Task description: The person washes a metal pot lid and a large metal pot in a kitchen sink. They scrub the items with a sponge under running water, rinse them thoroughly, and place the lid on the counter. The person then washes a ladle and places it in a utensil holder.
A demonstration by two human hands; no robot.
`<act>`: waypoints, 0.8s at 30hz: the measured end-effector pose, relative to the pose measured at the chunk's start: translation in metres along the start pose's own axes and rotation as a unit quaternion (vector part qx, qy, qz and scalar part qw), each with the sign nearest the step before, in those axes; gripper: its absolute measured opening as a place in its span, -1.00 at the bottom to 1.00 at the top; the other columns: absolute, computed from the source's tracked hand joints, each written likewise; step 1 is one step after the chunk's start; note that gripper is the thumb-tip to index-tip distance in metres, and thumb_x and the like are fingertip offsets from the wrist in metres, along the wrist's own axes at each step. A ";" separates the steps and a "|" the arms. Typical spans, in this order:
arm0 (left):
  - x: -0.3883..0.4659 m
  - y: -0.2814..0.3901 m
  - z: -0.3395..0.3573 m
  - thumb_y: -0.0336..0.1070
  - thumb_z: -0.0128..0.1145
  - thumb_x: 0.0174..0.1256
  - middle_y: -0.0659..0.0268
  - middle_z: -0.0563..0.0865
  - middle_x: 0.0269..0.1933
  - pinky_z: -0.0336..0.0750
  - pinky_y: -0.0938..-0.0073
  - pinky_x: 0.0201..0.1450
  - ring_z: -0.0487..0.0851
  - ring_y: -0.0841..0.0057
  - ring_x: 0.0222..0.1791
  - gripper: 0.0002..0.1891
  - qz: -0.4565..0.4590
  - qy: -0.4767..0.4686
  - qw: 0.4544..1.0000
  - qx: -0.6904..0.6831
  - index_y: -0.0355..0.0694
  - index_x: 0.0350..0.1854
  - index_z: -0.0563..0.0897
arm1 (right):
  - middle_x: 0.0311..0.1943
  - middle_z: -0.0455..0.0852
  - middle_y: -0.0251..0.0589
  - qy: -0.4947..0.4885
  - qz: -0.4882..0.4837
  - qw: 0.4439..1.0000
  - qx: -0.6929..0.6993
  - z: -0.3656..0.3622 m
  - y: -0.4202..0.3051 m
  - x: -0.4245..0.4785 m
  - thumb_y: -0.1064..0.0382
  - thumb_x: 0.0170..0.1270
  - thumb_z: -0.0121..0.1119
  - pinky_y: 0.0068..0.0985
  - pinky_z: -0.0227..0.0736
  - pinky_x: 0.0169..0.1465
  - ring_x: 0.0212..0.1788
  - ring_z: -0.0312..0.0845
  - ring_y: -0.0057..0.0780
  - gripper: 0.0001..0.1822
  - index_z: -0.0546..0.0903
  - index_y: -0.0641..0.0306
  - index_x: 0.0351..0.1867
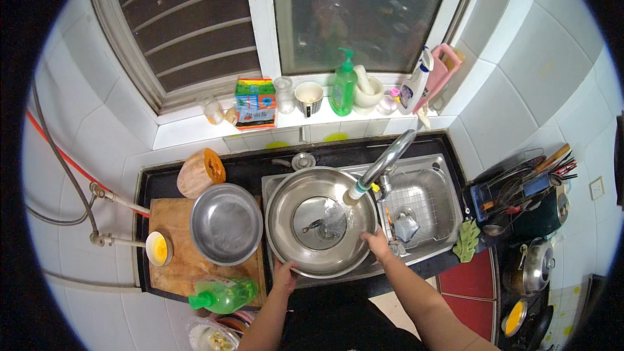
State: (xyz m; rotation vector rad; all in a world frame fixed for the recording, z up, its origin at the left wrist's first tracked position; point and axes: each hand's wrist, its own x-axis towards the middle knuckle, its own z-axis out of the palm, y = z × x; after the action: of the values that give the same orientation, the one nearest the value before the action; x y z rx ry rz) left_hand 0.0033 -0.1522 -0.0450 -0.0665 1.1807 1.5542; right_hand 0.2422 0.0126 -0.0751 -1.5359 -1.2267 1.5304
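A large stainless steel basin (282, 224) is held by its rim under the faucet (390, 153), whose spout ends over the basin. Water and a small dark object show in the bottom of the basin. My left hand (284, 277) grips the near left rim, and my right hand (378, 244) grips the right rim with the thumb on the inside. Left of the basin, a grey metal bowl (225, 224) sits on the wooden cutting board (170, 214).
A cut pumpkin (195, 174), a small bowl (159, 248) with yellow contents and a green bottle (226, 295) are at the left. The sink's right bowl (441, 204) holds a wire rack. A green cloth (467, 241) hangs at the edge. Bottles and a mortar (366, 100) line the windowsill.
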 end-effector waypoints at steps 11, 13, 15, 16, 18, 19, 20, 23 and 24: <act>0.044 -0.031 -0.009 -0.46 0.10 0.12 0.10 0.51 0.13 0.46 0.18 0.06 0.51 0.20 0.09 -0.50 -0.098 0.050 0.994 0.023 -0.37 0.18 0.37 | 0.03 0.58 -0.18 -0.013 -0.018 0.994 0.103 -0.013 -0.005 -0.006 0.58 0.00 -0.04 -0.52 0.35 0.07 0.00 0.49 -0.38 -0.29 0.31 0.16 0.31; 0.043 -0.034 -0.004 -0.43 0.13 0.13 0.09 0.57 0.01 0.50 0.24 -0.06 0.57 0.23 -0.03 -0.57 -0.087 0.064 0.994 0.027 -0.43 0.07 0.44 | 0.04 0.58 -0.19 -0.006 -0.027 0.994 0.109 -0.009 -0.027 -0.015 0.58 0.00 -0.05 -0.51 0.36 0.06 0.00 0.49 -0.38 -0.26 0.29 0.15 0.33; 0.046 -0.039 -0.004 -0.40 0.16 0.12 0.12 0.62 -0.11 0.52 0.31 -0.19 0.62 0.28 -0.19 -0.64 -0.078 0.084 0.993 0.010 -0.42 -0.03 0.50 | 0.04 0.58 -0.18 -0.004 -0.029 0.994 0.108 -0.007 -0.044 -0.021 0.58 -0.01 -0.05 -0.51 0.36 0.06 -0.01 0.49 -0.38 -0.25 0.26 0.15 0.35; 0.046 -0.038 -0.003 -0.43 0.12 0.12 0.13 0.60 -0.09 0.51 0.29 -0.13 0.61 0.28 -0.16 -0.62 -0.108 0.095 0.989 0.044 -0.38 0.02 0.47 | 0.04 0.58 -0.18 -0.006 -0.025 0.994 0.104 -0.008 -0.049 -0.022 0.58 -0.01 -0.05 -0.51 0.37 0.06 -0.01 0.49 -0.38 -0.24 0.25 0.17 0.35; 0.046 -0.032 -0.003 -0.48 0.06 0.10 0.15 0.56 -0.04 0.50 0.27 -0.02 0.58 0.28 -0.09 -0.55 -0.167 0.116 0.973 0.113 -0.30 0.11 0.41 | 0.03 0.58 -0.15 -0.002 -0.026 0.996 0.085 -0.008 -0.053 -0.021 0.55 -0.01 -0.02 -0.51 0.37 0.06 -0.02 0.50 -0.37 -0.25 0.25 0.21 0.35; 0.047 -0.032 -0.007 -0.49 0.05 0.08 0.18 0.55 -0.09 0.51 0.27 -0.06 0.57 0.29 -0.14 -0.57 -0.163 0.108 0.974 0.114 -0.30 0.08 0.41 | 0.03 0.58 -0.14 0.003 -0.030 0.997 0.070 -0.009 -0.052 -0.020 0.53 -0.01 0.00 -0.51 0.37 0.06 -0.03 0.50 -0.37 -0.27 0.26 0.24 0.33; 0.048 -0.035 -0.014 -0.50 0.04 0.05 0.20 0.54 -0.14 0.52 0.28 -0.11 0.57 0.31 -0.19 -0.58 -0.159 0.100 0.975 0.115 -0.30 0.04 0.42 | 0.03 0.58 -0.12 0.008 -0.035 0.998 0.055 -0.011 -0.051 -0.018 0.50 -0.01 0.02 -0.52 0.38 0.05 -0.03 0.50 -0.37 -0.28 0.28 0.27 0.32; 0.044 -0.028 -0.015 -0.52 0.03 -0.02 0.23 0.51 -0.22 0.55 0.31 -0.22 0.56 0.33 -0.26 -0.60 -0.150 0.071 0.976 0.138 -0.31 -0.03 0.42 | 0.00 0.59 -0.08 0.002 0.038 0.999 0.016 -0.022 -0.039 -0.009 0.43 -0.01 0.09 -0.51 0.37 0.05 -0.04 0.51 -0.36 -0.33 0.32 0.36 0.27; 0.040 -0.022 -0.011 -0.52 0.03 -0.04 0.23 0.50 -0.24 0.55 0.33 -0.26 0.55 0.34 -0.28 -0.60 -0.148 0.059 0.976 0.150 -0.31 -0.04 0.42 | -0.04 0.61 -0.07 0.001 0.033 0.998 0.047 -0.026 -0.024 -0.002 0.38 0.00 0.11 -0.50 0.38 0.04 -0.06 0.51 -0.34 -0.37 0.36 0.41 0.21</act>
State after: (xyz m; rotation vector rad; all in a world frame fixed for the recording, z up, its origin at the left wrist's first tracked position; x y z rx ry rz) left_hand -0.0005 -0.1346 -0.0886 -0.1293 1.4192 1.1126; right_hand 0.2637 0.0238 -0.0491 -1.5302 -1.0966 1.6056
